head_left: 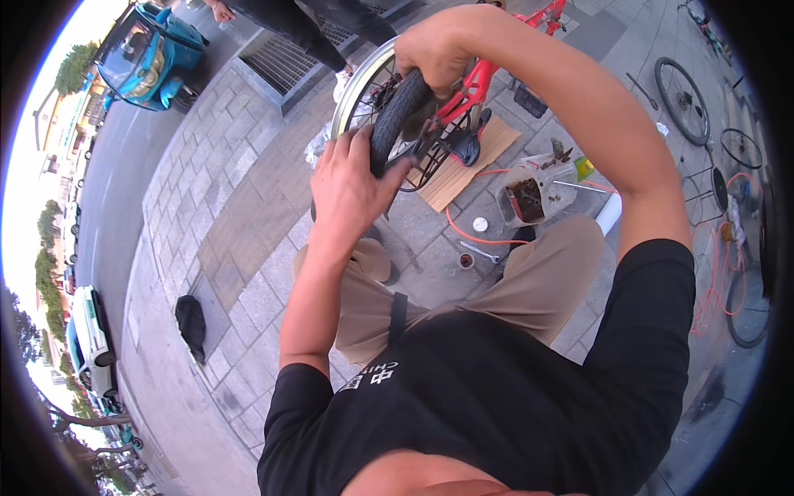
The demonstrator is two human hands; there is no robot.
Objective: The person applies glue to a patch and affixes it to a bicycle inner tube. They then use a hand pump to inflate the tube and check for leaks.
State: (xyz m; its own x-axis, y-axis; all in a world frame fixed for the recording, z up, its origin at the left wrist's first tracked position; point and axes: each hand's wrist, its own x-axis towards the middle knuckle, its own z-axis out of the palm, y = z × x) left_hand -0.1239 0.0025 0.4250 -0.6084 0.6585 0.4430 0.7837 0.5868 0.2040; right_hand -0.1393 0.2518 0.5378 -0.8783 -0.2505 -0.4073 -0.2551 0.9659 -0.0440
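A bicycle wheel stands in front of me, its silver rim (361,78) showing bare on the left. Beside that rim, to the right, bulges a black treaded tire (399,114). My left hand (347,183) is closed over the near part of the tire, with the thumb on its right side. At the far, upper part, my right hand (434,51) bends down and grips the tire, its fingertips partly hidden. Just right of the wheel is the red bicycle frame (480,83), with a black pedal (468,147) low beside it.
Cardboard (475,169) lies under the bike. Near my knees are a cut plastic container (525,201), a wrench (480,251), a small round tin (466,260) and an orange hose (463,234). Loose wheels (683,101) lie right. A person's legs (310,37) stand beyond; a blue three-wheeler (149,62) is on the road.
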